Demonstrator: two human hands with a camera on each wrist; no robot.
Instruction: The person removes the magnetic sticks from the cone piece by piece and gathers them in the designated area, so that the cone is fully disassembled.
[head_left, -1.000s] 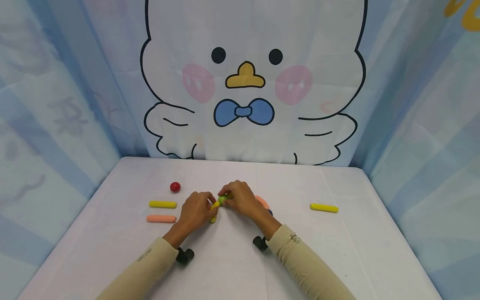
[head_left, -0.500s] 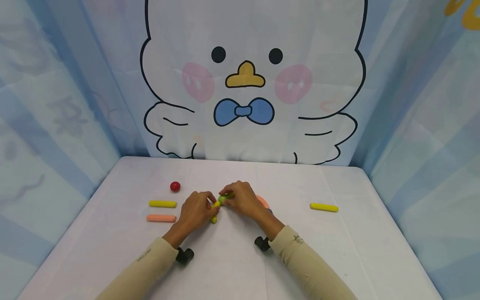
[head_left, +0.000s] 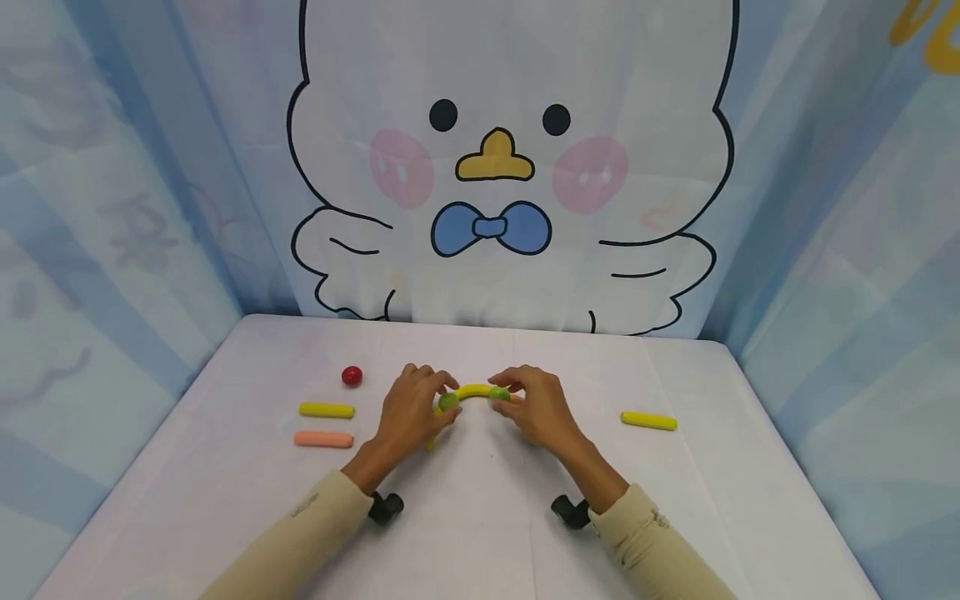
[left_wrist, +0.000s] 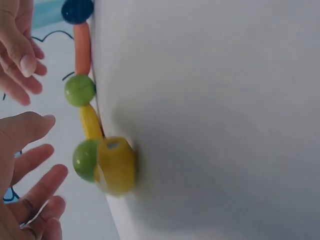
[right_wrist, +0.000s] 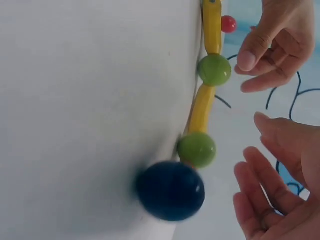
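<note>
A joined chain runs along the table: a yellow stick, a green ball, a curved yellow stick, a second green ball, an orange stick and a dark blue ball. My left hand is around the left green ball in the head view, thumb and fingers spread. Around the second green ball is my right hand, its fingers likewise apart. Both wrist views show gaps between the fingertips and the balls. In the head view my right hand hides the blue ball.
To the left on the white table lie a red ball, a loose yellow stick and a loose orange stick. Another yellow stick lies at the right. A printed curtain stands behind the table.
My right hand has moved right, baring the curved yellow stick between the green balls. My left hand has shifted slightly right, from the yellow stick to the left green ball. Both hands' fingers have spread.
</note>
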